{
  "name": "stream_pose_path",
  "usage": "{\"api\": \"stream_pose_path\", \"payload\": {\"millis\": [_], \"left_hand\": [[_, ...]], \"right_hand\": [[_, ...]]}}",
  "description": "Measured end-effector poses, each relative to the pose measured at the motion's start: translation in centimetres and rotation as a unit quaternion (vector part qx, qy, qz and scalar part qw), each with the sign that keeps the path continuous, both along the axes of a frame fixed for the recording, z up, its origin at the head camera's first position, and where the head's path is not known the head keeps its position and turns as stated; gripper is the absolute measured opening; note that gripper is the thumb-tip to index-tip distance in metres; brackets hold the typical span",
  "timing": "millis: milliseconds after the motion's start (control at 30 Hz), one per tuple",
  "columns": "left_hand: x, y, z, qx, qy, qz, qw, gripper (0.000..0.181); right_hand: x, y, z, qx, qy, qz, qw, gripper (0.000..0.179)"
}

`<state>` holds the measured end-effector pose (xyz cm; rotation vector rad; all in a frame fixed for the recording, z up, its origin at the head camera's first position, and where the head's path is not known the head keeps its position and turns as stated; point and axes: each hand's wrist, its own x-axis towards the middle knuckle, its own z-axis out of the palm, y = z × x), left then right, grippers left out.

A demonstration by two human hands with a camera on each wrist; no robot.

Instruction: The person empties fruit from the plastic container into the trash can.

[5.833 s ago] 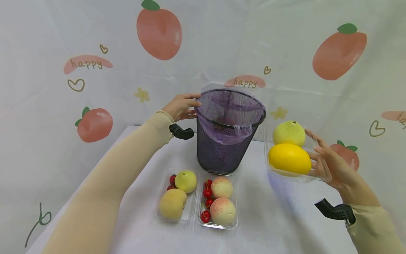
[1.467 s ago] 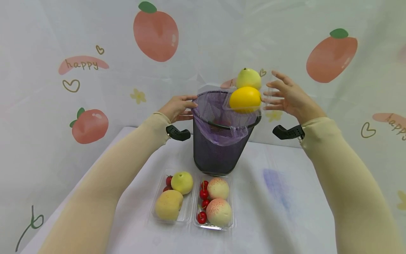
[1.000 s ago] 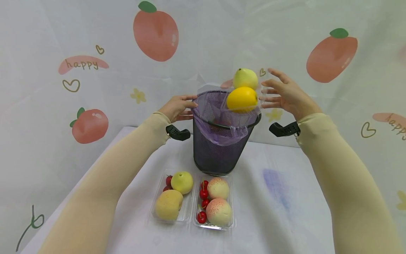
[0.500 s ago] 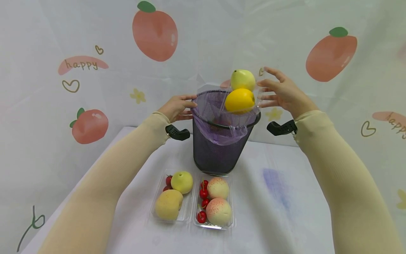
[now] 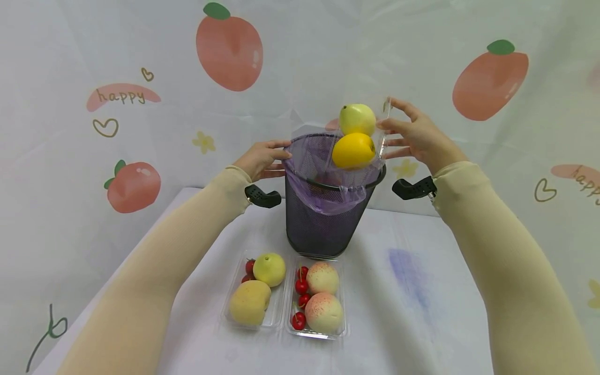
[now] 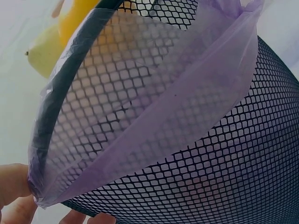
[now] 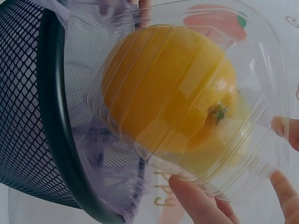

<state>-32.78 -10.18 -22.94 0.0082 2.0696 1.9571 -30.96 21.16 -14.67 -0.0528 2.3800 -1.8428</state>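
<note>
My left hand (image 5: 262,160) grips the left rim of a black mesh wastebasket (image 5: 311,226) lined with a thin purple bag (image 5: 323,200). In the left wrist view, its thumb lies at the bagged rim with fingertips below against the mesh. My right hand (image 5: 419,138) holds the side of a clear plastic box (image 7: 261,70), tilted leftward over the wastebasket's opening. Inside the box are a yellow-orange fruit (image 5: 353,151) with a green calyx and a pale yellow-green, pear-like fruit (image 5: 357,120). The right wrist view shows fingertips pressed on the box's clear wall.
Two more clear boxes stand before the wastebasket. The left box (image 5: 278,315) has a yellow-green fruit (image 5: 269,270), a tan fruit (image 5: 248,302) and small red fruits; the right box (image 5: 341,330) has two peaches (image 5: 323,312) and several cherries (image 5: 298,321). A fruit-printed curtain hangs behind.
My right hand has carried the box up and left from over the table's right side to above the wastebasket, then edged it further left. The left hand has kept its place on the rim.
</note>
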Motion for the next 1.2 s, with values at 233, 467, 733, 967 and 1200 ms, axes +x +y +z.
{"api": "stream_pose_path", "payload": {"millis": [233,467,733,967,1200], "left_hand": [[-0.13,-0.10,-0.06,0.001,-0.005,0.003,1.0000,0.052],[-0.06,-0.07,0.00,0.003,-0.002,0.006,1.0000,0.051],[0.02,-0.03,-0.02,0.007,-0.003,0.008,0.9999,0.051],[0.03,-0.03,-0.12,0.005,0.001,0.005,1.0000,0.052],[0.08,-0.01,-0.15,0.001,-0.001,0.006,1.0000,0.051]], "right_hand": [[0.04,-0.09,-0.30,0.003,0.001,0.001,1.0000,0.078],[-0.11,-0.28,-0.08,0.014,0.007,0.002,0.9999,0.077],[-0.19,-0.57,0.16,0.019,0.015,0.008,0.9997,0.076],[-0.31,-0.80,0.21,0.042,0.023,0.006,0.9988,0.075],[-0.32,-0.93,0.21,0.055,0.031,0.009,0.9980,0.079]]}}
